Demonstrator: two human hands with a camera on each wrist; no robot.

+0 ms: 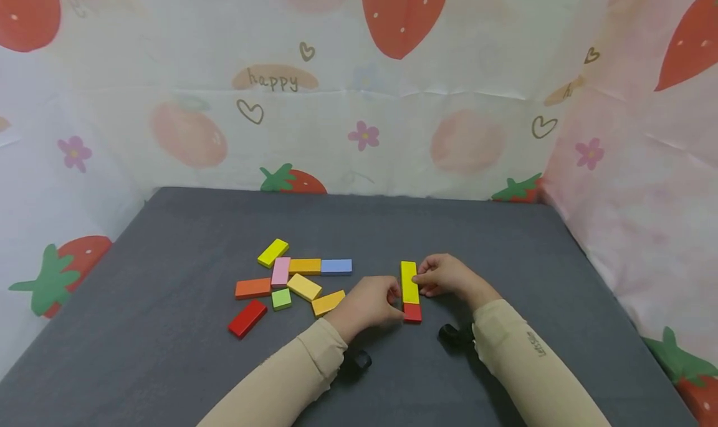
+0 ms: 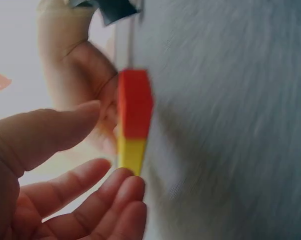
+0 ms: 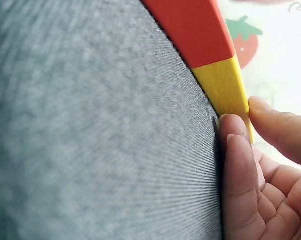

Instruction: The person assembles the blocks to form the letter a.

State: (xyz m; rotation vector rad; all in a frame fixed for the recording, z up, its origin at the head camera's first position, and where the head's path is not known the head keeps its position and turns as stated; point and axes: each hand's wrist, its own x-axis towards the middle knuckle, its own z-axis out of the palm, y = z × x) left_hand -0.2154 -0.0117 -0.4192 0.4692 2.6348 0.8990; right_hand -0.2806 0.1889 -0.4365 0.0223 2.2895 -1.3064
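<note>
A yellow block [image 1: 409, 280] and a red block [image 1: 412, 313] lie end to end on the grey cloth, the red one nearer me. My right hand [image 1: 451, 278] pinches the yellow block at its right edge. In the right wrist view, its thumb touches the upper edge of the yellow block [image 3: 221, 87] and its fingertips the side. My left hand [image 1: 367, 305] is at the left of the pair, thumb beside the red block. In the left wrist view, its thumb and fingers stand apart, fingertips by the yellow end [image 2: 132, 155]; whether they touch it is unclear.
Left of my hands lies a loose cluster of blocks, among them a blue block [image 1: 336, 266], a pink block [image 1: 281, 272], a green block [image 1: 282, 299], an orange block [image 1: 253, 288] and another red block [image 1: 247, 319]. A strawberry-print curtain [image 1: 314, 134] surrounds the grey-covered table [image 1: 185, 240].
</note>
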